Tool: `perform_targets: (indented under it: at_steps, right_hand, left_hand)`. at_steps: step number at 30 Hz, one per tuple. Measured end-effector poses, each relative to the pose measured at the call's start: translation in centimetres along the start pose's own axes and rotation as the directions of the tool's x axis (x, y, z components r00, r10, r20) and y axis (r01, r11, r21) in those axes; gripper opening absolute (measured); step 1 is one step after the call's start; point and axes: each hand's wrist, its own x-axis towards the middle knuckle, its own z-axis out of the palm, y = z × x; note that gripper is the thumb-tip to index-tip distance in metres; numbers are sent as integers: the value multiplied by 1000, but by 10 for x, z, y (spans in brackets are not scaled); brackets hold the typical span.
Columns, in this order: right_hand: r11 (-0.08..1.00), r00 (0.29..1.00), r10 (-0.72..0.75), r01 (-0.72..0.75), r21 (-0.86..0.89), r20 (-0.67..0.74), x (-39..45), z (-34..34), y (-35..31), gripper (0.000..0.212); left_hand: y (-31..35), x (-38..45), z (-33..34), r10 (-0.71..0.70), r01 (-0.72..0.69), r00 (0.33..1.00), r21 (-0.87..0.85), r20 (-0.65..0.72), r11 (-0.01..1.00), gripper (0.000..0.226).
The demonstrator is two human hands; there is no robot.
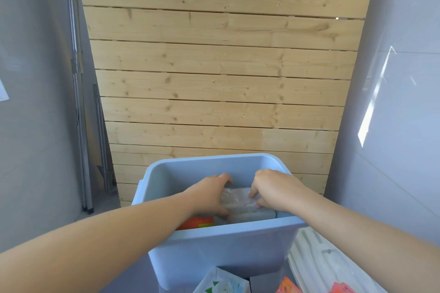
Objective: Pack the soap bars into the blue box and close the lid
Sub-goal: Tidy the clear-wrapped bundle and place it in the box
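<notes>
Inside the pale blue plastic box, both of the person's bare hands reach down together. Left hand and right hand each curl their fingers around the ends of a clear plastic-wrapped, pale soap bar pack, gripping it between them above what look like grey bars already packed. An orange soap packet lies low at the box's left. More packets, white-green and orange, wait outside near the box's front wall, beside a white ribbed lid to the right. To do this well, lower the pack flat, probably snug against its neighbours, then let go evenly with both hands
</notes>
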Motion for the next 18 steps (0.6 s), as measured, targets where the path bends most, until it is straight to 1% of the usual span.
perform_targets:
  at_steps: [4,7,10,12,13,16,18]
  right_hand:
    - [999,999,-43,42,-18,-20,1,-3,1,26]
    - [998,995,-54,57,39,-80,-1,-8,3,24]
    - [996,980,-40,55,73,-194,-9,-15,2,22]
    - [995,965,-46,69,78,-258,-18,-18,3,22]
    - [993,962,-45,73,95,-269,-26,-19,3,23]
    - [979,961,-19,74,189,-277,-46,-19,4,24]
    - [951,948,14,86,298,-319,-64,-25,3,23]
  left_hand:
    - [2,1,-9,36,-36,999,-6,1,999,87]
    - [6,-3,-18,38,-42,998,-73,-56,996,71]
    - [8,-14,-29,5,-13,997,-105,-76,994,60]
    - [12,-26,-35,-14,-1,994,-134,-106,991,47]
    - [16,-35,-38,-18,-1,992,-146,-125,989,41]
    - [25,-60,-41,-10,-13,980,-115,-198,993,31]
    - [35,-79,-44,0,-33,974,-145,-226,989,25]
